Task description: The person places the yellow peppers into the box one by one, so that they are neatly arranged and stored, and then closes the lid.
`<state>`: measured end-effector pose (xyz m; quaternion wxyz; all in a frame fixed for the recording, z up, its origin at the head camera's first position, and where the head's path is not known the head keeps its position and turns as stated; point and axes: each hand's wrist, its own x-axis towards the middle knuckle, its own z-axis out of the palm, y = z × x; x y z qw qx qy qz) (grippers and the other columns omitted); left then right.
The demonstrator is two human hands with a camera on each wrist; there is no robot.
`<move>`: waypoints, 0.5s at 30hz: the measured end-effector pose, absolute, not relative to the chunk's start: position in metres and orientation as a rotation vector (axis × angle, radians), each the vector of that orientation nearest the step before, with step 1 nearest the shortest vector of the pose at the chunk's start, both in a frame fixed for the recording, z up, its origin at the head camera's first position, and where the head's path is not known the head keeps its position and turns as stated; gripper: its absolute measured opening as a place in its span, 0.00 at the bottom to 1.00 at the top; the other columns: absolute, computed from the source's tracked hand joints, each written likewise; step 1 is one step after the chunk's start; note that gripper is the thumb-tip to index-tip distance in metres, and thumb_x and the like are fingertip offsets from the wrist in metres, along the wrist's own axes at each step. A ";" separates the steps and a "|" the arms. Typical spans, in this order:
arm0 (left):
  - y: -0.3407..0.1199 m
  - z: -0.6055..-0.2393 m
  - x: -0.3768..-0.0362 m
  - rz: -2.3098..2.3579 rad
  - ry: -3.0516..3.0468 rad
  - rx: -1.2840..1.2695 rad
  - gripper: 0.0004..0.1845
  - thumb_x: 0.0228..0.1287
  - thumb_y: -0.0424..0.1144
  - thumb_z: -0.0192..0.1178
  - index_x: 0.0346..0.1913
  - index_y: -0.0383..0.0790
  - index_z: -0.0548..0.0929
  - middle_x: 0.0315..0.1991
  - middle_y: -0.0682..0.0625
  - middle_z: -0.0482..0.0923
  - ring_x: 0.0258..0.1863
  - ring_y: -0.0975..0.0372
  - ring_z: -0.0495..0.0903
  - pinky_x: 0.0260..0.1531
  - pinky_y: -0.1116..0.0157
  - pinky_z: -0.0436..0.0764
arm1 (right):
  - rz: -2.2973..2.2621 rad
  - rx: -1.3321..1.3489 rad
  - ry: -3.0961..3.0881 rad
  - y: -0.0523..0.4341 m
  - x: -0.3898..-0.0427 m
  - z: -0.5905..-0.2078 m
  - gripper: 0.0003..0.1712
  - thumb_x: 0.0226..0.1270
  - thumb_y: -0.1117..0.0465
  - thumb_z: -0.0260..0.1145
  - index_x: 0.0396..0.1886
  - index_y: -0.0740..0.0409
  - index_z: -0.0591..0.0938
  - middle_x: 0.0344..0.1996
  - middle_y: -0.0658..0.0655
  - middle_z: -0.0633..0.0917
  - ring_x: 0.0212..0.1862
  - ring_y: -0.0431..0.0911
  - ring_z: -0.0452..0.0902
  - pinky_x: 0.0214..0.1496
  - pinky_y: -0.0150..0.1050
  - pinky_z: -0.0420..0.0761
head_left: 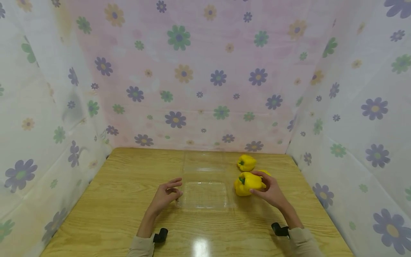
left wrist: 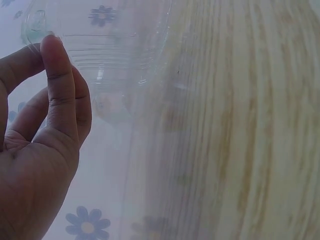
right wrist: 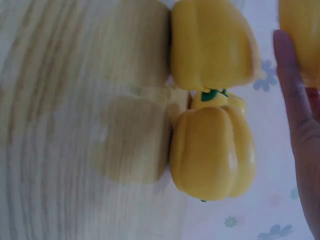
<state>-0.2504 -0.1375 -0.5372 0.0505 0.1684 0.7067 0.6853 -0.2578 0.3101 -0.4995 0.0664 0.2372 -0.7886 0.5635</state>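
While the right hand (head_left: 271,191) curls round the near yellow pepper (head_left: 246,184) on the table's (head_left: 112,200) right side, the left hand (head_left: 165,195) rests with fingers relaxed, tips touching the left edge of the clear plastic clamshell box (head_left: 203,185) lying open mid-table; hands well apart; second pepper (head_left: 246,162) sits just beyond, near the floral back wall (head_left: 192,78)

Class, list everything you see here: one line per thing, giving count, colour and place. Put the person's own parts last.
Peppers: three, yellow, right half of the table; the nearest under the right hand, one mostly hidden behind it.
Tray: one, clear plastic, lid open, table centre.
Table: one, light wood grain.
Curtains: white and pink with flowers, on three sides.
Left hand: fingers touching the tray's left edge.
Right hand: gripping the nearest pepper.
Sleeves: two, beige, bottom edge.
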 end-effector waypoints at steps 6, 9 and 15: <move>-0.140 -0.536 -0.250 2.082 2.132 0.532 0.28 0.68 0.27 0.64 0.66 0.16 0.71 0.75 0.28 0.59 0.36 0.65 0.79 0.30 0.68 0.83 | 1.671 0.712 -2.290 0.295 -0.261 -0.504 0.35 0.58 0.76 0.74 0.66 0.67 0.74 0.62 0.56 0.76 0.53 0.35 0.79 0.41 0.36 0.88; -0.140 -0.535 -0.250 2.089 2.113 0.528 0.28 0.68 0.26 0.64 0.67 0.16 0.70 0.75 0.28 0.58 0.36 0.64 0.79 0.30 0.68 0.84 | 1.671 0.717 -2.281 0.287 -0.261 -0.505 0.35 0.58 0.75 0.74 0.65 0.65 0.74 0.61 0.60 0.76 0.53 0.35 0.79 0.41 0.36 0.87; -0.138 -0.536 -0.248 2.085 2.127 0.504 0.26 0.68 0.25 0.62 0.66 0.17 0.71 0.76 0.30 0.59 0.38 0.64 0.79 0.30 0.69 0.83 | 1.712 0.778 -2.200 0.270 -0.261 -0.509 0.35 0.57 0.78 0.73 0.66 0.68 0.74 0.60 0.50 0.78 0.54 0.35 0.79 0.40 0.36 0.88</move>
